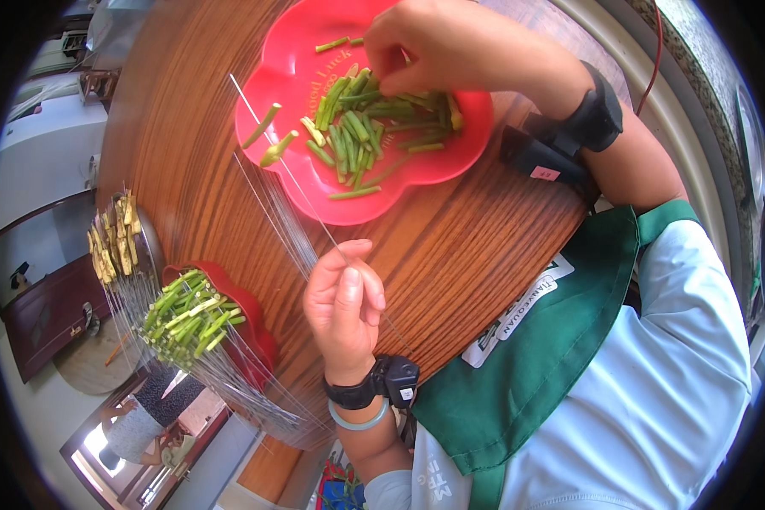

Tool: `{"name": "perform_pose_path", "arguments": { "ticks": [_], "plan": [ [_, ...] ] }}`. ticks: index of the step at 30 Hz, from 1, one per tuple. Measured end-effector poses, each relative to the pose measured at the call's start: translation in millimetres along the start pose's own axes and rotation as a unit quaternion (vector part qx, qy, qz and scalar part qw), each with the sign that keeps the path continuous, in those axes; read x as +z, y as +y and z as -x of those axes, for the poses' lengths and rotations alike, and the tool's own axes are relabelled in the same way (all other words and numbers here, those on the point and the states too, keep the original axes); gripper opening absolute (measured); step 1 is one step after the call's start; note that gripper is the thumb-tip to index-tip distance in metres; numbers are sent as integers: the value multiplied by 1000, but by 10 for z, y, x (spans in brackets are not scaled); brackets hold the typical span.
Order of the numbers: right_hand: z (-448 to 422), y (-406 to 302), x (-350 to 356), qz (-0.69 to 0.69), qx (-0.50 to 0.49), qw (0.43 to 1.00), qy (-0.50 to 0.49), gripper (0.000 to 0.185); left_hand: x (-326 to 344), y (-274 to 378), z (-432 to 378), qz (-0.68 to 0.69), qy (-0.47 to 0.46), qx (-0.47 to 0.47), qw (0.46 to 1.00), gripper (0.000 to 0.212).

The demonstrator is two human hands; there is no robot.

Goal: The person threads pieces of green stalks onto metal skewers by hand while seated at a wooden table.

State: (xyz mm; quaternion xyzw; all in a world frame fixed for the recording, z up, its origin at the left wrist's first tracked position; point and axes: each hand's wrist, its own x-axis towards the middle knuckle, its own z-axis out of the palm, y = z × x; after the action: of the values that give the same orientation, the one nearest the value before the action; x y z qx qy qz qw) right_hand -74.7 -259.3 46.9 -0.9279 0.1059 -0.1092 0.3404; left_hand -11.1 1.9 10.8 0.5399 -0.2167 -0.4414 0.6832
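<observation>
My left hand (345,299) pinches a thin metal skewer (307,199) between thumb and fingers, its point slanting up over the rim of a red flower-shaped plate (382,197). Two cut green stem pieces, which look like garlic scapes (279,148), sit crosswise on the skewer near its tip. Over the plate, my right hand (403,54) has its fingers curled down at a heap of cut green stems (357,131). Whether it grips a piece is hidden by the fingers. More loose skewers (284,213) lie on the wooden table (459,210) beside the plate.
Left of my left hand, a darker red container (255,319) bears many loaded green-stem skewers (191,312), their bare ends jutting out. Beyond it are skewers of yellowish-brown pieces (116,239). Another person (143,421) is in the background. A granite counter (688,44) runs along the far right.
</observation>
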Motion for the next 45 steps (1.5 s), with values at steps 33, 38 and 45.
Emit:
{"name": "perform_pose_path", "arguments": {
  "ticks": [33,38,45],
  "plan": [
    [-110,-15,138,-407,140,896,112,9,160,60,41,-160,-31,-60,985,29],
    [-117,14,168,-420,99,893,130,9,149,65,42,-164,-33,-61,984,29],
    [-98,9,181,-425,63,893,137,8,162,65,45,-165,-20,-67,984,30]
  ]
}}
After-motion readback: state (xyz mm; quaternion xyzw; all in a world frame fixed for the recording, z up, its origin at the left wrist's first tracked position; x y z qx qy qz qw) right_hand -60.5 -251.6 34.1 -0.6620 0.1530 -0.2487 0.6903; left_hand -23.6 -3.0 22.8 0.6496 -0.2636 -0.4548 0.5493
